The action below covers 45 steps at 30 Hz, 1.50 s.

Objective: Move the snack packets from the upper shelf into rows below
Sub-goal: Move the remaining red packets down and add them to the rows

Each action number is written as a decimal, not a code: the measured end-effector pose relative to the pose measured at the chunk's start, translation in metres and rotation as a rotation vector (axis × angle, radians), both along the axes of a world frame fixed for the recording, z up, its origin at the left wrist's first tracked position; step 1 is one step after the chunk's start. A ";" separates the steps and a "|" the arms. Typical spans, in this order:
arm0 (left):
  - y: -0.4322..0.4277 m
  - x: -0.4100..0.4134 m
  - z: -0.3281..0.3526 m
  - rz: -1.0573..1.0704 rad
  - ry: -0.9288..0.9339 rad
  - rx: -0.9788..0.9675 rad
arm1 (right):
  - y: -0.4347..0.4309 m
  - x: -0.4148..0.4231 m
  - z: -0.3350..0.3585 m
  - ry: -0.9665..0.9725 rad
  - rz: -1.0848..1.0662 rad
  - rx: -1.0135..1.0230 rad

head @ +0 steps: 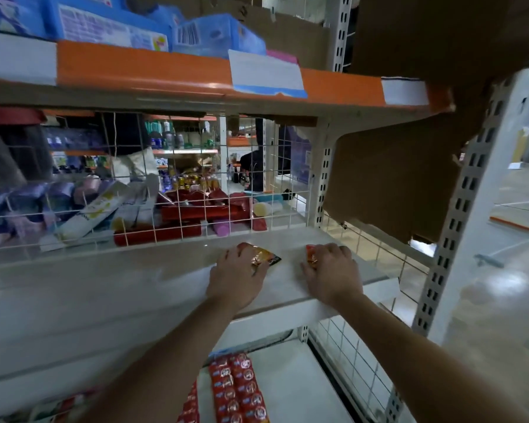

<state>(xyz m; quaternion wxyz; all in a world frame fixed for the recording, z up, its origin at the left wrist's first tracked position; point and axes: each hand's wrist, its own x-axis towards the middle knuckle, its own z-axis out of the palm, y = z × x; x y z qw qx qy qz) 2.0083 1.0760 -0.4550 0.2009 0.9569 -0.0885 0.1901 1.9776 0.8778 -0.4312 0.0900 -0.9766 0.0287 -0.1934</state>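
Both packets sit on the upper shelf [287,288], near its front edge twd the right end, apart from each other. L hand [237,277] lies over the L packet [264,257], fingers curled onto its near half. R hand [332,270] is curled round the R packet [311,254], most of which is hidden under the knuckles. Can't tell if either thumb is under the foil. Risks, as I judge them: foil looks slick & crinkly, so a top-only hold w/o thumb could let a packet slide back twd the mesh [272,178], or skid off the front edge & drop. With two carried at once, both arms must clear the shelf lip going down, and a knock there could spill one. The rows [237,389] on the lower shelf [287,392] lie tight along its left part, so a sloppy set-down prob. shoves them crooked or lands a packet on top.
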 end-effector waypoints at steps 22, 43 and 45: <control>0.006 0.005 0.011 0.117 0.189 -0.111 | -0.001 0.015 -0.012 0.141 -0.023 0.036; 0.079 -0.075 0.016 -0.299 0.355 -1.003 | 0.020 0.006 0.009 0.298 -0.007 0.274; 0.080 -0.076 0.016 -0.297 0.327 -1.021 | 0.030 0.007 0.011 0.318 0.010 0.394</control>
